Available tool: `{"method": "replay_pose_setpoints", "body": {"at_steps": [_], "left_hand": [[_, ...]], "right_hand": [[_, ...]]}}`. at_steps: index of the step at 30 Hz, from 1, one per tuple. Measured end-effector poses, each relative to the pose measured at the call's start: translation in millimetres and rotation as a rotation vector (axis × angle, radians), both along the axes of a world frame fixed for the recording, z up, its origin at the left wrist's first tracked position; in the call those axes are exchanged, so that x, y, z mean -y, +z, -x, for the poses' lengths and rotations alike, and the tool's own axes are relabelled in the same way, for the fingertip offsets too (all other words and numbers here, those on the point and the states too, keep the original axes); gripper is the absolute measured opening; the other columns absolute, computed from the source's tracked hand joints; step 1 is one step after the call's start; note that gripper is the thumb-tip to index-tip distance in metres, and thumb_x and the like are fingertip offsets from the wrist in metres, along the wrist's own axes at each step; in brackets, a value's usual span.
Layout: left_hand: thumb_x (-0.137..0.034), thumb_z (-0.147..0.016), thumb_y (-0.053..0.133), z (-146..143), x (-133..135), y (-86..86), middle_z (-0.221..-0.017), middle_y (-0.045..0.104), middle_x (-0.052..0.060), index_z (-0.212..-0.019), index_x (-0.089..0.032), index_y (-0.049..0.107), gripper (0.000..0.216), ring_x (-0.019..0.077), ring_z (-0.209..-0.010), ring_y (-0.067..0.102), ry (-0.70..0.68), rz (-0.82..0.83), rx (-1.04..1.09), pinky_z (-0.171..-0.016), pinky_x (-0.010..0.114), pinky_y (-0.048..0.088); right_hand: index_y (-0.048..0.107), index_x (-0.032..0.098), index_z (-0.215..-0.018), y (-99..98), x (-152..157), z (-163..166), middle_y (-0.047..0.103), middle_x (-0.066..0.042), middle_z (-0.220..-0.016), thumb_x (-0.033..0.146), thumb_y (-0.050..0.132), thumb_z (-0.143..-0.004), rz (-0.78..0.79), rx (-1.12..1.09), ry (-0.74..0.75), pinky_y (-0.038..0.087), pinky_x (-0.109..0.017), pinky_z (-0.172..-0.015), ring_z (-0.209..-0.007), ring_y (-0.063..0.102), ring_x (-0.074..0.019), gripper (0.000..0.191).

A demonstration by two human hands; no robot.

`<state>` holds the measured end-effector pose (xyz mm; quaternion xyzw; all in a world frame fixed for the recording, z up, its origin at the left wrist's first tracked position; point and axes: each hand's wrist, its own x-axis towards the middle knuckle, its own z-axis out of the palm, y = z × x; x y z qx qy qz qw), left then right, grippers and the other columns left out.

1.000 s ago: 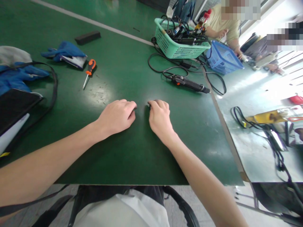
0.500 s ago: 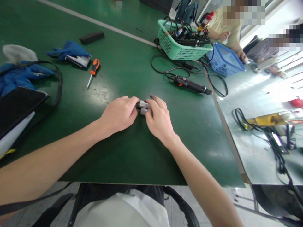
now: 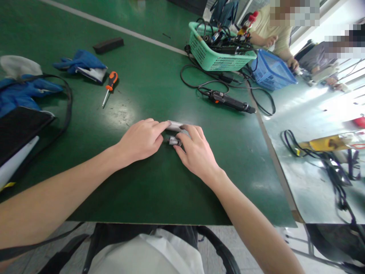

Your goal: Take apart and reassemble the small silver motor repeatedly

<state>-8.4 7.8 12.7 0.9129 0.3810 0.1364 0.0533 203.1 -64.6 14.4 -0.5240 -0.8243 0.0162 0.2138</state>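
Just beyond the table's near edge, my two hands meet over two small grey metal parts. My left hand (image 3: 142, 139) is curled, its index fingertip at the left end of a longer silvery metal bar (image 3: 173, 126). The thumb of that hand sits below, apart from the index tip. With thumb and index finger, my right hand (image 3: 198, 150) grips a short metal cylinder (image 3: 172, 140) nearer to me. Its other fingers, dark at the tips, lie over the right end of the bar and hide part of it.
To the left are an orange-black screwdriver (image 3: 108, 87), blue gloves (image 3: 81, 62), a dark block (image 3: 108, 45) and a black flat device (image 3: 24, 129). A corded electric screwdriver (image 3: 229, 102), a green basket (image 3: 211, 57) of tools and a blue basket (image 3: 270, 72) stand right; people sit beyond.
The two metal parts have moved apart, the short cylinder now nearer to me than the bar. My right hand has shifted slightly right and toward me; my left hand has barely moved.
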Motion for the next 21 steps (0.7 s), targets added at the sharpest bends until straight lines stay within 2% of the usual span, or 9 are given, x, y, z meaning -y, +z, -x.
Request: {"method": "replay_pose_setpoints", "body": {"at_steps": [6,14,17,21], "left_hand": [[-0.017,-0.096,0.041,-1.6,2.5,-0.1,-0.100,0.072,0.009,-0.137,-0.016,0.061,0.046,0.0252,-0.091,0.067,0.009,-0.008,0.022,-0.080,0.036,0.052],[-0.017,-0.097,0.041,-0.8,3.1,-1.4,-0.093,0.070,0.008,-0.131,-0.014,0.064,0.041,0.0239,-0.086,0.066,-0.009,-0.039,0.056,-0.078,0.036,0.050],[-0.017,-0.095,0.043,-1.4,5.0,0.3,-0.091,0.070,0.008,-0.121,-0.013,0.066,0.035,0.0227,-0.084,0.065,-0.077,-0.039,0.073,-0.080,0.036,0.050],[-0.025,-0.090,0.053,-2.6,9.3,3.2,-0.087,0.069,0.008,-0.096,-0.015,0.068,0.020,0.0223,-0.082,0.062,-0.232,-0.003,0.049,-0.080,0.037,0.049]], "right_hand": [[0.065,0.021,-0.114,-7.4,22.7,-5.8,0.064,-0.012,-0.118,0.021,0.064,-0.095,0.067,-0.163,0.021,0.055,-0.048,-0.100,-0.113,0.057,-0.0299,0.019],[0.063,0.022,-0.109,-10.3,19.6,-5.9,0.068,-0.007,-0.106,0.018,0.066,-0.093,0.094,-0.240,0.034,0.054,-0.042,-0.091,-0.102,0.060,-0.0261,0.017],[0.063,0.022,-0.108,-9.8,20.0,-5.6,0.068,-0.007,-0.104,0.017,0.066,-0.093,0.087,-0.240,0.032,0.054,-0.041,-0.090,-0.101,0.060,-0.0257,0.016],[0.063,0.021,-0.108,-10.3,21.5,-5.3,0.069,-0.007,-0.104,0.016,0.066,-0.092,0.087,-0.240,0.022,0.054,-0.041,-0.090,-0.100,0.060,-0.0256,0.016]]}}
